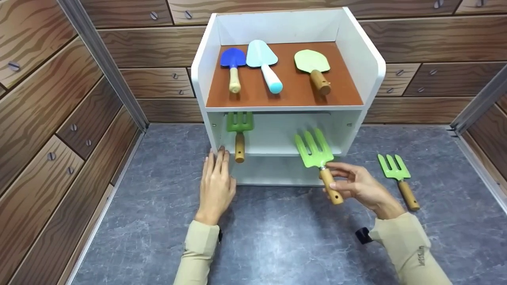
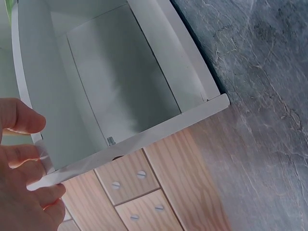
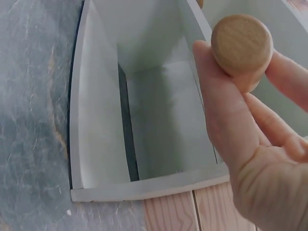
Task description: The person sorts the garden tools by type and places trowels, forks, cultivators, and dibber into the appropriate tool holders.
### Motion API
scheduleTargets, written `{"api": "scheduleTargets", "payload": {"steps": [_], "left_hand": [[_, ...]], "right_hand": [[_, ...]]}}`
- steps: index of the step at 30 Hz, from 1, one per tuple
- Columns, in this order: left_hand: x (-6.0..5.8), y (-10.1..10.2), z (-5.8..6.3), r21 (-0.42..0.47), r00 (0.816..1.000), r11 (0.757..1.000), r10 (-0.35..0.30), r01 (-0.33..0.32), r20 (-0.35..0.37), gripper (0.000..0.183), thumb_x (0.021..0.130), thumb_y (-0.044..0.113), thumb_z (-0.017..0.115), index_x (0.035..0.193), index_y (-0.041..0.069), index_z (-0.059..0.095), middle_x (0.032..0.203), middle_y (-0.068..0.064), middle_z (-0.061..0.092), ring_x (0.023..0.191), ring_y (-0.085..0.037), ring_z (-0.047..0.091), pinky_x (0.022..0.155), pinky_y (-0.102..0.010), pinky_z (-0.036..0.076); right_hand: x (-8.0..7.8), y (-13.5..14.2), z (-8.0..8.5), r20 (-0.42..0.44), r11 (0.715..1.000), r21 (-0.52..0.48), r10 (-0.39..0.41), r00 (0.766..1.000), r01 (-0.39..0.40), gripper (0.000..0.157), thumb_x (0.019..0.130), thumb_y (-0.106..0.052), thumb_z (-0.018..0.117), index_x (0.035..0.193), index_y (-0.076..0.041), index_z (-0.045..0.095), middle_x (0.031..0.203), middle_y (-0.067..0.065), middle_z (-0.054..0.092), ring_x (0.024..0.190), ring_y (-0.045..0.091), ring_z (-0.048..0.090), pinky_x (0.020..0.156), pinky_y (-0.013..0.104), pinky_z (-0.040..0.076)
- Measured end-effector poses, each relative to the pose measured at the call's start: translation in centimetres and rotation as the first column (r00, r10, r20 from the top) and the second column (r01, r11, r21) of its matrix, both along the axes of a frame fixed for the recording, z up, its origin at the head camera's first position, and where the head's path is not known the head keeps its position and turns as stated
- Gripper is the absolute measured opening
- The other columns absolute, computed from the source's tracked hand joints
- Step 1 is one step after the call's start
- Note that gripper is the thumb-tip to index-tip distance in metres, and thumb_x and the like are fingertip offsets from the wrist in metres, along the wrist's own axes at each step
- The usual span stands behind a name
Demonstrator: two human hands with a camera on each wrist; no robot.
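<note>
In the head view my right hand (image 1: 356, 186) pinches the wooden handle (image 3: 242, 45) of a light-green hand fork (image 1: 317, 152). Its tines point away, toward the right part of the white shelf unit's (image 1: 285, 154) middle level. My left hand (image 1: 216, 186) rests with its fingers against the unit's left front edge; the left wrist view has the fingertips (image 2: 50, 195) right at that white panel. Just beside it, a darker green hand fork (image 1: 239, 138) lies on the middle level, handle jutting out over the front.
On the brown top shelf (image 1: 289, 93) lie a blue trowel (image 1: 233, 59), a pale turquoise trowel (image 1: 261, 55) and a light-green trowel (image 1: 312, 61). Another green hand fork (image 1: 397, 170) lies on the grey floor surface (image 1: 146, 221) to the right. Wood-patterned walls (image 1: 158, 47) stand behind and at the sides.
</note>
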State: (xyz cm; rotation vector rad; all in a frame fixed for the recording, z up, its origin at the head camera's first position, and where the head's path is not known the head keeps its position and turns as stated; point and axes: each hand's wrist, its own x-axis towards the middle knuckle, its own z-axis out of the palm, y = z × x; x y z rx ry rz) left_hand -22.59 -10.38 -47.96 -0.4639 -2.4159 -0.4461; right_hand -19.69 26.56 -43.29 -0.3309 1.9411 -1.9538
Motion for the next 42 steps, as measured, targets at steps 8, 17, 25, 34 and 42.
{"api": "scheduleTargets", "payload": {"steps": [8,17,25,34,42], "left_hand": [[0.0,-0.1,0.1,-0.001,1.000,1.000,0.002,-0.002,0.008,0.062,0.081,-0.001,0.069,0.140,-0.011,0.052,0.147,-0.025,0.050,0.136,-0.052,0.041,0.116,-0.056,0.029],[0.0,0.0,0.0,-0.003,1.000,1.000,0.000,0.000,0.007,0.063,0.080,-0.001,0.070,0.140,-0.011,0.052,0.147,-0.026,0.050,0.136,-0.052,0.042,0.116,-0.055,0.029],[0.2,0.0,-0.1,0.012,1.000,1.000,-0.006,0.006,0.004,0.061,0.081,-0.001,0.069,0.139,-0.012,0.052,0.146,-0.027,0.050,0.135,-0.052,0.043,0.117,-0.056,0.027],[0.0,0.0,0.1,0.017,1.000,1.000,-0.008,0.008,0.005,0.063,0.080,-0.002,0.069,0.139,-0.011,0.052,0.147,-0.026,0.050,0.136,-0.052,0.042,0.116,-0.056,0.029],[0.1,0.1,0.1,0.025,1.000,1.000,-0.012,0.012,0.009,0.063,0.080,-0.001,0.070,0.139,-0.012,0.052,0.147,-0.026,0.049,0.137,-0.052,0.040,0.117,-0.055,0.027]], "right_hand": [[-0.5,-0.9,0.8,-0.020,0.999,-0.050,-0.017,1.000,0.016,0.070,0.095,0.005,0.062,0.149,0.021,0.021,0.119,0.012,0.061,0.091,0.026,0.072,0.077,0.042,0.061],[-1.6,-2.3,1.7,-0.002,0.997,-0.035,-0.064,0.998,0.064,0.070,0.094,0.004,0.062,0.150,0.020,0.022,0.122,0.015,0.057,0.094,0.028,0.072,0.077,0.042,0.061],[-2.2,-3.4,2.2,-0.001,0.993,-0.074,-0.094,0.996,0.093,0.068,0.094,0.009,0.057,0.149,0.021,0.020,0.122,0.019,0.054,0.091,0.025,0.072,0.076,0.042,0.061],[-3.4,-4.9,2.8,0.024,0.982,-0.111,-0.149,0.989,0.151,0.063,0.095,0.010,0.054,0.148,0.022,0.022,0.118,0.018,0.057,0.088,0.025,0.072,0.076,0.039,0.061],[-4.2,-6.1,3.4,0.044,0.984,-0.087,-0.153,0.987,0.157,0.061,0.098,0.005,0.056,0.149,0.020,0.026,0.127,0.024,0.054,0.090,0.024,0.071,0.078,0.038,0.060]]}}
